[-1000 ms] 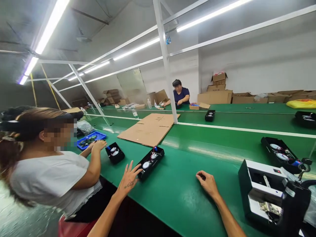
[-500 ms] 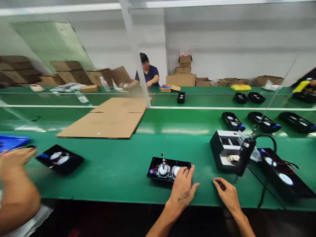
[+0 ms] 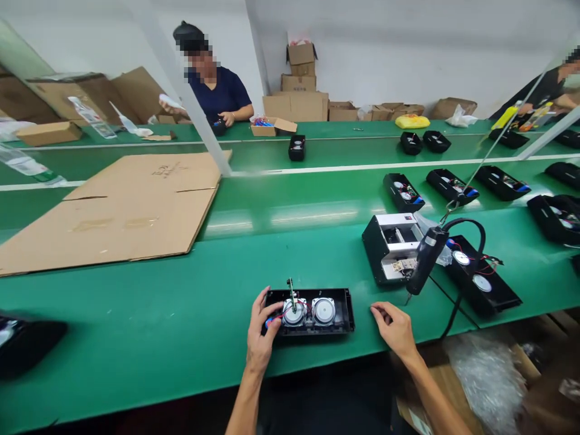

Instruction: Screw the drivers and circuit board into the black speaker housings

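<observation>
Black speaker housing (image 3: 343,315) lies crosswise, left hand's (image 3: 261,323) fingers clasping it, right hand's (image 3: 395,329) fingers spread nearby.

The left hand (image 3: 261,329) is moved from the right end of the black tray (image 3: 308,312) to its left end. A white item (image 3: 171,103) is raised in a co-worker's hand (image 3: 167,107). With the view lowered, bubble wrap (image 3: 487,386) is brought in at lower right.

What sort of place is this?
Probably an electronics assembly line: a long green workbench, rows of open black cases with wired round parts, a corded tool hanging overhead, and stacked cardboard cartons by the wall.
</observation>
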Motion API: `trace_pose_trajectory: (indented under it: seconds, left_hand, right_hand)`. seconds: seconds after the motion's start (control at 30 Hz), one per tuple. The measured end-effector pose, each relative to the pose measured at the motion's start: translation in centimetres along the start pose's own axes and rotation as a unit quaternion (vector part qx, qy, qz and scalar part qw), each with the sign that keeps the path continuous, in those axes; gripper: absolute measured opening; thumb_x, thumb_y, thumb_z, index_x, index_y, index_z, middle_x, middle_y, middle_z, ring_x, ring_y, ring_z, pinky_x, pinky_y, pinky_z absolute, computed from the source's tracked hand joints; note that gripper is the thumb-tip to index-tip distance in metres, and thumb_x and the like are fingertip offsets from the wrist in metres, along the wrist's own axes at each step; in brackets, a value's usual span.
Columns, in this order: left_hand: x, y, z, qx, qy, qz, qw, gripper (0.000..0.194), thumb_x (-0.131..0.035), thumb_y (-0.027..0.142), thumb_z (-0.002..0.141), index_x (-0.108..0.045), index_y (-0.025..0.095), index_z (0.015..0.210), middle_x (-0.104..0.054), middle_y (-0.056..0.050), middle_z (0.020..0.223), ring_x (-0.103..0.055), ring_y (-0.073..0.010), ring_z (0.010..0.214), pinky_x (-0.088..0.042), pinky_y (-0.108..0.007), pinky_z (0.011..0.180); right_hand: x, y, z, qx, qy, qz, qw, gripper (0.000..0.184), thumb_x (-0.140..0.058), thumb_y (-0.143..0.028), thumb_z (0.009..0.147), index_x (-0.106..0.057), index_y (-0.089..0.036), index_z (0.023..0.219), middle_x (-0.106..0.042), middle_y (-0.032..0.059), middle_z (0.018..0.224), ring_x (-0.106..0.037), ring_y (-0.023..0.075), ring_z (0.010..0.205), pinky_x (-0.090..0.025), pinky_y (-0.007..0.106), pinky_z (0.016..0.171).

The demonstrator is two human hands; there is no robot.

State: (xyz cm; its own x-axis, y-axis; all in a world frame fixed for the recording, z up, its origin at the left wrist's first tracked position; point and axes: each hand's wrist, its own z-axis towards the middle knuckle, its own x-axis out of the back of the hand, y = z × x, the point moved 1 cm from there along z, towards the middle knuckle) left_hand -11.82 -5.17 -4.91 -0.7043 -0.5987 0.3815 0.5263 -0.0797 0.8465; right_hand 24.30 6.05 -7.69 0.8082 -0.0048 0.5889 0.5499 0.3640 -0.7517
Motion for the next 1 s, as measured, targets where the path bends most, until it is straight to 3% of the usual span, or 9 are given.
trace_pose_trajectory:
  seconds: [0.13,0.3,0.37,0.47,0.63,0.77,0.87,0.93,1.0]
  left_hand:
    - [-3.9,0.9,-1.6,0.051,0.041,-0.045,0.997,0.039,-0.062,0.048,0.103,-0.073,0.021,0.077,-0.060,-0.010,0.157,-0.058,-0.0315,0.146,-0.043,-0.054,0.127]
    - [-7.2,2.7,-3.6,0.110,0.065,-0.089,0.988,0.023,-0.063,0.039,0.103,-0.074,0.023,0.090,-0.054,-0.006,0.162,-0.052,-0.0296,0.151,-0.034,-0.052,0.132]
    - [-7.7,3.0,-3.9,0.126,0.067,-0.101,0.985,0.017,-0.064,0.039,0.102,-0.074,0.025,0.106,-0.054,-0.007,0.161,-0.051,-0.0292,0.151,-0.036,-0.052,0.130]
    - [-7.8,3.0,-4.0,0.128,0.058,-0.109,0.984,0.024,-0.064,0.039,0.102,-0.071,0.028,0.121,-0.056,-0.007,0.158,-0.052,-0.0288,0.150,-0.037,-0.052,0.129]
    - [-7.5,3.3,-3.9,0.089,0.058,-0.102,0.989,0.020,-0.063,0.038,0.102,-0.078,0.028,0.110,-0.057,-0.004,0.156,-0.052,-0.0278,0.149,-0.032,-0.053,0.133]
    - [-7.6,3.4,-4.0,0.066,0.060,-0.095,0.991,0.021,-0.061,0.035,0.103,-0.080,0.028,0.110,-0.056,-0.003,0.158,-0.053,-0.0264,0.149,-0.032,-0.051,0.133]
    - [-7.6,3.0,-4.2,0.057,0.054,-0.087,0.993,0.022,-0.060,0.034,0.104,-0.080,0.028,0.112,-0.055,-0.004,0.159,-0.053,-0.0262,0.149,-0.035,-0.051,0.132]
    - [-7.6,2.8,-4.3,0.053,0.049,-0.081,0.994,0.023,-0.059,0.035,0.105,-0.079,0.029,0.113,-0.054,-0.004,0.160,-0.053,-0.0263,0.149,-0.038,-0.051,0.131]
    - [-7.5,2.6,-4.3,0.052,0.046,-0.075,0.995,0.023,-0.058,0.035,0.105,-0.078,0.029,0.114,-0.053,-0.004,0.160,-0.053,-0.0260,0.148,-0.040,-0.050,0.130]
  right_hand:
    - [0.6,-0.7,0.1,0.012,-0.021,0.014,1.000,0.018,-0.063,-0.029,0.099,-0.078,-0.021,0.092,-0.074,0.0037,0.074,-0.060,0.0162,0.054,-0.050,0.029,0.054]
    - [1.1,-1.2,0.4,0.010,-0.007,0.019,1.000,0.020,-0.060,-0.025,0.096,-0.076,-0.020,0.085,-0.073,0.0039,0.070,-0.061,0.0165,0.053,-0.050,0.028,0.052]
    - [1.1,-1.3,0.5,0.004,0.007,0.020,1.000,0.021,-0.059,-0.025,0.095,-0.075,-0.020,0.083,-0.071,0.0040,0.068,-0.061,0.0168,0.052,-0.050,0.028,0.052]
    - [1.2,-1.3,0.6,-0.009,0.021,0.031,0.999,0.019,-0.061,-0.025,0.094,-0.075,-0.020,0.081,-0.071,0.0034,0.066,-0.061,0.0171,0.052,-0.050,0.028,0.052]
    - [1.9,-2.3,0.7,-0.032,0.078,0.072,0.994,0.019,-0.062,-0.027,0.097,-0.075,-0.020,0.084,-0.071,0.0027,0.067,-0.064,0.0171,0.051,-0.053,0.027,0.050]
    - [1.4,-6.2,2.8,-0.038,0.124,0.106,0.986,0.027,-0.050,-0.028,0.107,-0.074,-0.019,0.098,-0.073,0.0031,0.071,-0.066,0.0164,0.054,-0.055,0.026,0.052]
    - [-0.7,-11.3,5.7,-0.009,0.032,0.128,0.991,0.018,-0.067,-0.033,0.100,-0.079,-0.021,0.093,-0.079,0.0054,0.082,-0.075,0.0193,0.071,-0.061,0.029,0.068]
    - [-2.6,-14.6,7.7,0.005,-0.101,0.114,0.988,0.013,-0.079,-0.034,0.091,-0.081,-0.021,0.095,-0.081,0.0053,0.085,-0.075,0.0192,0.072,-0.061,0.029,0.072]
    - [-4.2,-16.7,9.3,0.005,-0.209,0.073,0.975,0.021,-0.083,-0.030,0.086,-0.083,-0.021,0.104,-0.083,0.0063,0.088,-0.077,0.0218,0.077,-0.061,0.032,0.079]
